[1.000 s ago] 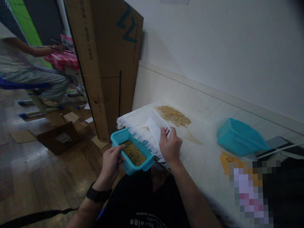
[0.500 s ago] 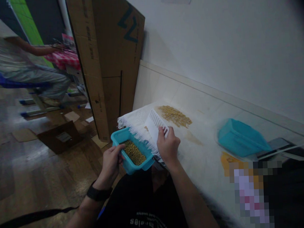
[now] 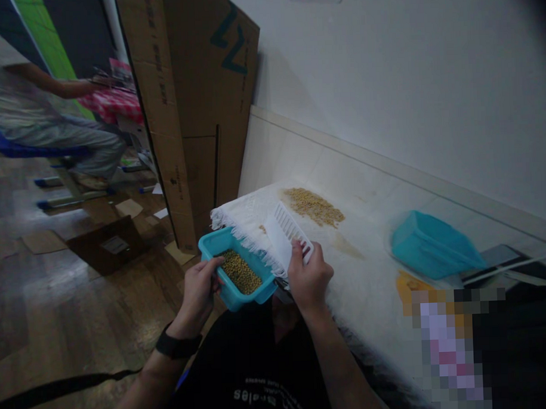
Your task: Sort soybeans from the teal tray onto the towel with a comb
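My left hand (image 3: 201, 289) is closed on the near left rim of a blue plastic bin (image 3: 208, 247), its thumb over the edge. Small greenish-yellow beans (image 3: 240, 271) cover the bin's bottom. The bin is held at the edge of a table, against the fringe of a white cloth (image 3: 241, 213). In my right hand (image 3: 309, 278) is a white slotted plastic plate (image 3: 278, 237), gripped at its near end and tilted over the cloth. Just beyond it a flat heap of yellowish beans (image 3: 315, 207) lies on the cloth. A few loose bits lie by the plate's left edge.
A second blue bin (image 3: 431, 247) stands at the right, beside an orange item (image 3: 412, 288) and a dark flat object. A tall cardboard box (image 3: 198, 111) rises past the table's left end. Someone sits at another table (image 3: 112, 105) at far left; cardboard pieces lie on the floor.
My right hand has shifted a little to the right and towards me, carrying the white slotted plate with it. My left hand and the bin have barely moved.
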Available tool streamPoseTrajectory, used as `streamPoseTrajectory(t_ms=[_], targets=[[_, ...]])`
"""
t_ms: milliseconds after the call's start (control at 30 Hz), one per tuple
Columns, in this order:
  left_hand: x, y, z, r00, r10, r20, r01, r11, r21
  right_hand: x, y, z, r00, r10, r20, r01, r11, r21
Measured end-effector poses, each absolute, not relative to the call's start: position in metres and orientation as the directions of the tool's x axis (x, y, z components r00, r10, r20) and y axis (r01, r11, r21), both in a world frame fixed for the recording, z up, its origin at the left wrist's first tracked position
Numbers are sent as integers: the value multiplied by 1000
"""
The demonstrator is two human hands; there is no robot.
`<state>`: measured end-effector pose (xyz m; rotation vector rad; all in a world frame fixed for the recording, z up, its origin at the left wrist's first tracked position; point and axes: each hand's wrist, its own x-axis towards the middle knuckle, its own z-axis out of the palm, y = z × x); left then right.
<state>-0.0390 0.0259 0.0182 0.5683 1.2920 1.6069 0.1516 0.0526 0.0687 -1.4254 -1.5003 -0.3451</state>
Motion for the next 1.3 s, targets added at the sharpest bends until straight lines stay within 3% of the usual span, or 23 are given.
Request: streamPoseTrajectory(t_ms=[333, 900, 1133, 1300], targets=[[-40, 27, 16, -429, 879, -206, -392, 25, 920, 151, 53, 67, 183, 583, 792, 861, 294, -415], [-53, 34, 14, -457, 871, -181, -386, -10, 923, 142, 71, 79, 101, 680, 727, 757, 422, -500], [-51, 32, 15, -449, 873, -189, -401, -7, 916, 164, 72, 88, 284, 627, 725, 793, 271, -546], [-45, 29, 15, -430, 879, -205, -413, 10, 911, 174, 82, 83, 283, 647, 708, 815, 227, -533]])
